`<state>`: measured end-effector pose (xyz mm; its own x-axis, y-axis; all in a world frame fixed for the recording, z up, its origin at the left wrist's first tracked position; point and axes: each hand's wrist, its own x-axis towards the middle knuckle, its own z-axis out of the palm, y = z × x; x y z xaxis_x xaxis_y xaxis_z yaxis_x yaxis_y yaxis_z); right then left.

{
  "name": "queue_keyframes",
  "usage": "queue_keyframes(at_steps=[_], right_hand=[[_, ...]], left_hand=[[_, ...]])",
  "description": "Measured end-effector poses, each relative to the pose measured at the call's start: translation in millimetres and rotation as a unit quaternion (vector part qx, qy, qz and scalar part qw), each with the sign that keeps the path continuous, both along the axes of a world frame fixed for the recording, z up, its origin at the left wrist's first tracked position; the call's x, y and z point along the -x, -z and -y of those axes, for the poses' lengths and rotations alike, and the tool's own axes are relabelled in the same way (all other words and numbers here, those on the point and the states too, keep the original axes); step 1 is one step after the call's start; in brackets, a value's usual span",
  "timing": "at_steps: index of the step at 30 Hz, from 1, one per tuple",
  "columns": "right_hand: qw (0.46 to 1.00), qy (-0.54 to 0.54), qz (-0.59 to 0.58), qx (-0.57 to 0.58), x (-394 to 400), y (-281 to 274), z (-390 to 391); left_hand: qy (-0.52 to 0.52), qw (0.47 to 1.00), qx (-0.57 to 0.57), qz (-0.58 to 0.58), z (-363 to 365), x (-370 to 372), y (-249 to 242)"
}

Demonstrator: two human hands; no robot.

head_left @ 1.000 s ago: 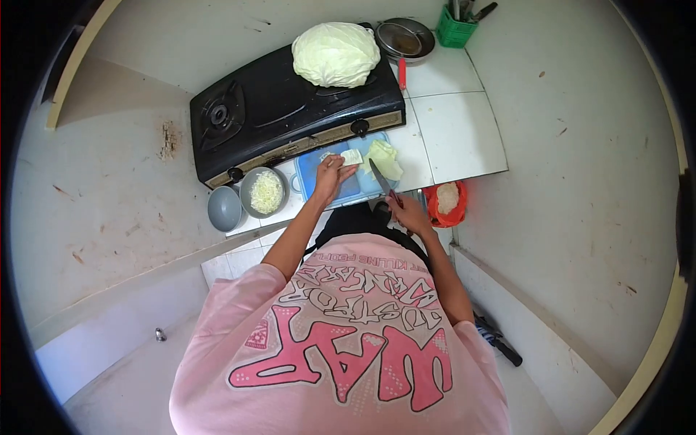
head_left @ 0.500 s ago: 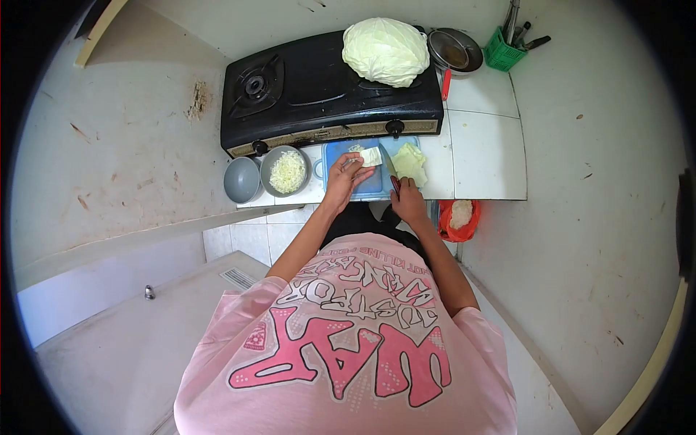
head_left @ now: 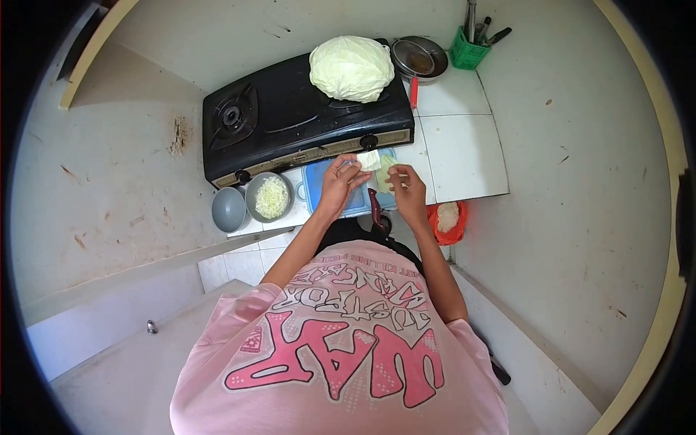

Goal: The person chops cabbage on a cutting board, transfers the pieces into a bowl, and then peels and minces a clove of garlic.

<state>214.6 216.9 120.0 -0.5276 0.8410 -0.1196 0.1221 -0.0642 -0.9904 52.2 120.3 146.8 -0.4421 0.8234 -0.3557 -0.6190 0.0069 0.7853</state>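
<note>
My left hand (head_left: 338, 185) pinches a small pale cabbage piece (head_left: 368, 160) above the blue cutting board (head_left: 315, 180). On the right, my right hand (head_left: 407, 192) has its fingers closed on the edge of a light green cabbage leaf (head_left: 386, 174), which it partly covers. Between the hands, a knife (head_left: 375, 206) lies with its dark red handle sticking out over the near edge of the board. Chopped cabbage (head_left: 271, 198) fills part of a grey bowl (head_left: 251, 190) left of the board.
A second grey bowl (head_left: 229, 211) stands at far left. Behind the board, a large cabbage (head_left: 352, 69) rests on the black stove (head_left: 290, 109). Strainer and pan (head_left: 420, 58), a green utensil basket (head_left: 467, 52) and a red plastic bag (head_left: 451, 230) are on the right.
My right hand has let go of the knife, now lying on the board, and has moved to the cabbage leaf. My left hand still holds its piece. The camera view has shifted.
</note>
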Motion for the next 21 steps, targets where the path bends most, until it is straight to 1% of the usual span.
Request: queue_keyframes(at_steps=[1, 4, 10, 11, 13, 15, 17, 21], right_hand=[[0.994, 0.024, -0.069, 0.083, 2.5, -16.4, -0.3], [0.984, 0.033, -0.145, 0.102, 5.8, -37.2, -1.1], [0.989, 0.028, -0.134, 0.046, 4.4, -51.4, 5.0], [0.991, 0.033, -0.124, 0.029, 3.9, -53.5, 7.5], [0.994, 0.043, -0.105, -0.008, 4.5, -60.0, 8.4], [0.994, 0.028, -0.065, -0.088, 3.2, -71.6, 7.2], [0.989, 0.015, -0.039, -0.144, 1.4, -82.0, 7.1], [0.98, -0.005, -0.024, -0.199, 0.3, -92.8, 6.9]], left_hand=[[0.008, 1.0, -0.003, -0.016, -1.6, -2.0, -2.8], [0.035, 0.998, -0.018, -0.058, -4.4, -7.2, -4.0], [0.053, 0.994, -0.037, -0.083, -4.2, -10.3, -9.9], [0.052, 0.995, -0.04, -0.081, -2.6, -11.2, -10.5], [0.049, 0.987, -0.062, -0.141, -1.9, -11.6, -19.3], [0.044, 0.974, -0.072, -0.212, -2.2, -12.4, -31.2], [0.037, 0.953, -0.066, -0.292, -1.6, -14.5, -45.6], [0.08, 0.905, -0.05, -0.414, -3.4, -10.2, -67.6]])
